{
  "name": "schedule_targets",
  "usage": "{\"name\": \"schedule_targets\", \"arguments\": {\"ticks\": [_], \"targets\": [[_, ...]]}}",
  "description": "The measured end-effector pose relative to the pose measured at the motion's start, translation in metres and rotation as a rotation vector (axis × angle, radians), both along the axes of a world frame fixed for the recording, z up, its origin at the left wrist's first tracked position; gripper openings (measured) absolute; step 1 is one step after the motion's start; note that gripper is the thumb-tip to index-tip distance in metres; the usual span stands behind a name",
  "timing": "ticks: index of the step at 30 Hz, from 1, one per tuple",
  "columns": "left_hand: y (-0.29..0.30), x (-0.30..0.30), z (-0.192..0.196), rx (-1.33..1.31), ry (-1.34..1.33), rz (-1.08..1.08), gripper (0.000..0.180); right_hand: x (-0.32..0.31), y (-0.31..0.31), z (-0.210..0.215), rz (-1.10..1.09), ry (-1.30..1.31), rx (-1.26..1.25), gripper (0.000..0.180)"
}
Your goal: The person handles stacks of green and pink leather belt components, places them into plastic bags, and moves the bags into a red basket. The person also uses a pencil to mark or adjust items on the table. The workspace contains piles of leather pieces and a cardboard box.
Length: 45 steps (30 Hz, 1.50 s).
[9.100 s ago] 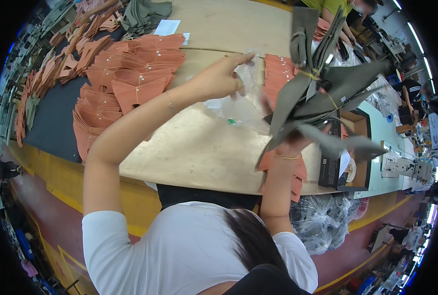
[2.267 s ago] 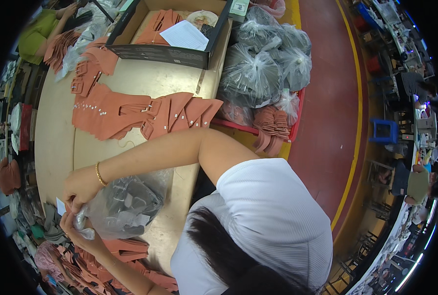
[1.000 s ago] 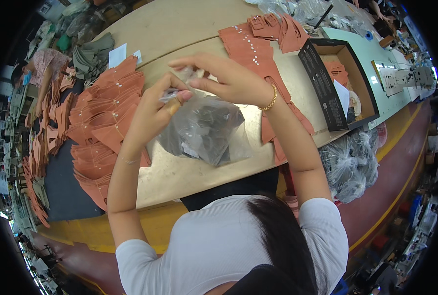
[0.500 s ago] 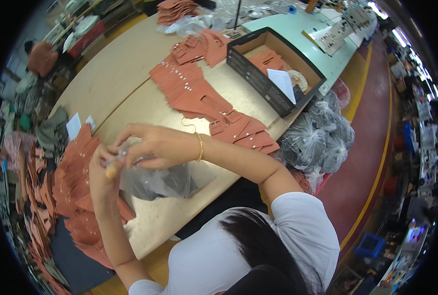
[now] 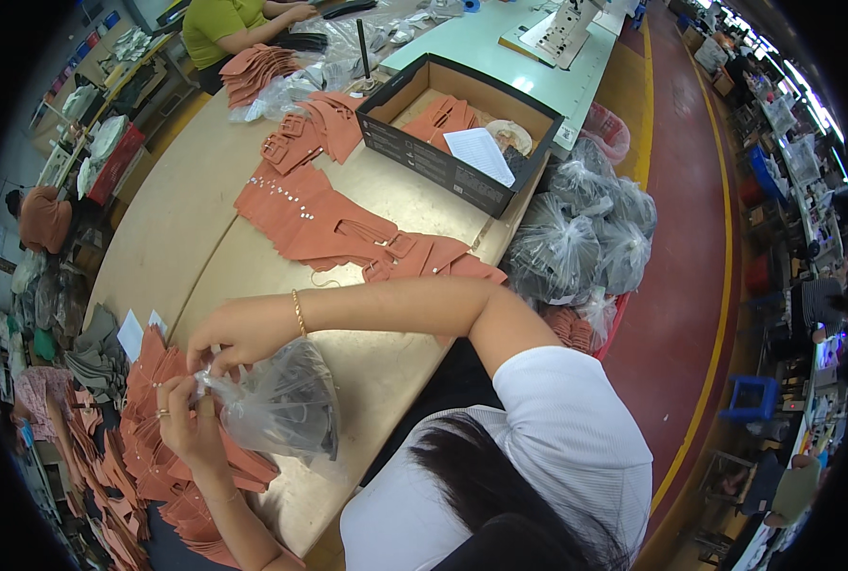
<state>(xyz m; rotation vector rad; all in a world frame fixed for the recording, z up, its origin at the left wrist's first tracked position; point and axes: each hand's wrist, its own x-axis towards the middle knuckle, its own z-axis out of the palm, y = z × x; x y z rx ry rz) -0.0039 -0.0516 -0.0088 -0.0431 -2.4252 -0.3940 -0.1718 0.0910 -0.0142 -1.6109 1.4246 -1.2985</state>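
Observation:
A clear plastic bag (image 5: 286,395) with dark contents rests at the table's near edge. Its gathered neck sits between my two hands. My left hand (image 5: 188,423), with a ring on one finger, pinches the twisted end from below. From above, my right hand (image 5: 238,331) closes its fingers on the same neck; a gold bracelet circles that wrist. Terracotta cut pieces (image 5: 153,428) lie stacked and fanned just left of my hands. Another row of terracotta pieces (image 5: 324,219), some with buckles and small white marks, stretches across the table beyond my right forearm.
A black open box (image 5: 433,162) holding terracotta pieces and a white paper stands at the table's far right. Several filled plastic bags (image 5: 586,228) are heaped beside the table. A sewing machine (image 5: 562,33) sits behind. At the back works a person in a green top (image 5: 219,29).
Both hands have come down and nearer with the bag's neck, and more of the bag shows. My view has shifted, bringing the person in green into sight.

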Motion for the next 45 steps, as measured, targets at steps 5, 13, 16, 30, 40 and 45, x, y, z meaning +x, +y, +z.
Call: {"name": "schedule_targets", "arguments": {"ticks": [5, 13, 16, 30, 40, 45], "targets": [[-0.003, 0.009, -0.003, -0.146, -0.187, 0.068, 0.009, 0.003, -0.005, -0.006, -0.236, 0.898, -0.291, 0.013], [0.003, 0.052, -0.049, 0.047, -0.344, -0.042, 0.023, -0.007, 0.054, -0.057, -0.257, 0.752, -0.115, 0.012], [-0.002, 0.056, -0.066, 0.234, -0.327, -0.060, 0.024, 0.013, 0.053, -0.068, -0.370, 0.446, 0.021, 0.024], [0.018, 0.049, -0.195, 0.350, -0.423, -0.042, 0.078, 0.109, 0.051, -0.143, -0.943, 0.654, 0.310, 0.066], [0.022, 0.058, -0.198, 0.856, -0.186, 0.253, 0.082, 0.144, 0.074, -0.146, -1.110, 0.193, 0.200, 0.044], [0.027, 0.049, -0.146, 1.921, -0.181, 0.161, 0.084, 0.127, 0.088, -0.089, -1.096, -0.245, -0.179, 0.035]]}}
